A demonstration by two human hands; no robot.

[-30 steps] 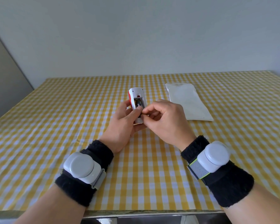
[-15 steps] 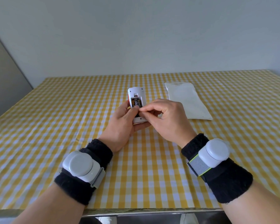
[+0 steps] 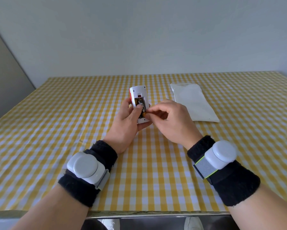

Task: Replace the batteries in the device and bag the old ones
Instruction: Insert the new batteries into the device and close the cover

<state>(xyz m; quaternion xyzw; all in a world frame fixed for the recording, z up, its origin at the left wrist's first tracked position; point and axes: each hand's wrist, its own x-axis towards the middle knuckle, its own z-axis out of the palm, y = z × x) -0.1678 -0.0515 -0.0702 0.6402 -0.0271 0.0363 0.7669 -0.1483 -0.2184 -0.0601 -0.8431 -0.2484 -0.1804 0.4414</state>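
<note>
A small white device [image 3: 138,92] with a red side is held upright above the table in my left hand [image 3: 126,120], back facing me, battery compartment uncovered. A black and gold battery [image 3: 142,107] lies in the compartment, its lower end tilted out. My left thumb rests on the battery's left side. My right hand [image 3: 171,121] pinches the battery's lower end between thumb and forefinger. A white plastic bag [image 3: 193,101] lies flat on the table to the right of the hands.
The table [image 3: 56,130] carries a yellow and white checked cloth and stands against a pale wall. Both wrists wear black bands with white sensor pods. The table's near edge runs just below my forearms.
My right hand has shifted right and down a little, exposing more of the compartment. The battery's lower end now shows between my fingertips. The device sits slightly higher in my left hand.
</note>
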